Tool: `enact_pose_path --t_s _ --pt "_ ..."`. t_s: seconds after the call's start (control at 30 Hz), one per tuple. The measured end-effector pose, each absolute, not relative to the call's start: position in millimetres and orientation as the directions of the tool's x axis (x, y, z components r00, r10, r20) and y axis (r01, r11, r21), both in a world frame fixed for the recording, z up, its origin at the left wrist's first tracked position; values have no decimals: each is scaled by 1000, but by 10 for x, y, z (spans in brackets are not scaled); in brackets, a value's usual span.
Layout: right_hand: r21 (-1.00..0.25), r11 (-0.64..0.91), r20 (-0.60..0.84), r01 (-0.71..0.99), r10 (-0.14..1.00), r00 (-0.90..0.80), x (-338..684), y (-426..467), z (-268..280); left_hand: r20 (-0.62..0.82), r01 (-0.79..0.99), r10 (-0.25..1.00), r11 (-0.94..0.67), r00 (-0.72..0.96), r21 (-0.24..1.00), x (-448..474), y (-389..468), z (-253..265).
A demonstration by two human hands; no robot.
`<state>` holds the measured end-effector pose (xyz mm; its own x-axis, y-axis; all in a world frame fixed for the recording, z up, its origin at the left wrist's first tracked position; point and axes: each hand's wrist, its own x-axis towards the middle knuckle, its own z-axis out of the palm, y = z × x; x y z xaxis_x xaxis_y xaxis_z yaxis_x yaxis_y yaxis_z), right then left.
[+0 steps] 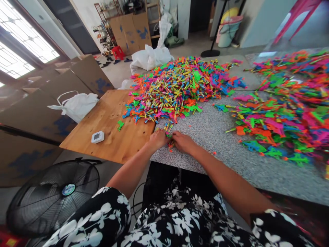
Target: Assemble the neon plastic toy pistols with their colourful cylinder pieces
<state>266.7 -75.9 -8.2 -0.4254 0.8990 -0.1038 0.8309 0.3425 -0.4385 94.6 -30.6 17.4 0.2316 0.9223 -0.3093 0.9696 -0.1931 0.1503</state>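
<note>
Tabletop (205,135): speckled grey and stone-like under most of the large pile (177,85), with a smooth, orange-brown wooden section (136,137) to its left.
Small green piece (168,136): between the hands, on the near side of the large pile; shape too small and covered to tell.
Left grip (159,138): curled inward, apparently pinching the small green piece.
Right grip (183,141): drawn in from the opposite side, apparently pinching the same piece; exact contact partly hidden.
Loose bits: yellow-banded pieces (168,127) between the hands and the large pile; orange bits (170,147) just nearer.
Progress: seemingly mid-handling, with one piece at the fingertips; plenty left in the large pile, judging by its height; right-hand heaps (272,123) perhaps finished pieces, but cannot tell.
Materials: bright, hard-looking plastic in pink, orange, green, blue and yellow; short slim sticks on top of the large pile, flatter pistol-like outlines in the heaps to its right.
Left of the large pile: lone green piece (120,125), white boxy device (97,137) with a small screen, crumpled white bag (79,104), stiff cardboard boxes (87,73).
Behind the large pile: bulging, creased white sack (151,56).
</note>
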Motion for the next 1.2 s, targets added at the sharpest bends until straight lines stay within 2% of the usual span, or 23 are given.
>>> enact_pose_path --t_s 0.07,0.17,0.23,0.3,0.37,0.43,0.47,0.53,0.63,0.73,0.9,1.2 --pt "-335 346 -139 877 902 -409 2733 -697 -91 -299 967 922 -210 245 143 990 -312 171" --pt "-278 303 -142 912 926 -351 2919 -637 -128 -273 949 911 -275 309 156 1030 -293 139" --pt "-314 202 -119 928 961 -249 3047 -617 -170 -235 926 899 -333 369 177 1040 -270 95" --pt "-455 51 -83 889 992 -99 3146 -612 -218 -163 894 892 -378 421 241 1040 -243 36" --pt "-683 -89 -70 725 996 55 3199 -626 -261 -64 841 886 -411 459 352 1033 -216 -34" --pt "-882 -167 -106 441 981 160 3200 -661 -287 43 766 880 -434 472 474 1032 -187 -108" --pt "-942 -178 -131 285 976 177 3186 -683 -291 88 723 879 -439 469 533 1035 -171 -142" --pt "-986 -163 -159 16 974 160 3146 -729 -274 144 632 887 -419 439 653 1048 -138 -190" --pt "-974 -108 -133 -200 985 113 3107 -771 -187 107 494 905 -320 411 808 1065 -101 -171" --pt "-966 -48 -79 -253 990 114 3114 -777 -67 19 390 872 -238 490 890 1054 -107 -25" --pt "-966 -4 -27 -260 996 86 3106 -797 11 -35 324 749 -245 662 914 1042 -196 256" --pt "-964 -20 -23 -266 1000 9 3114 -904 -33 -80 266 685 -170 724 949 1087 -276 352"
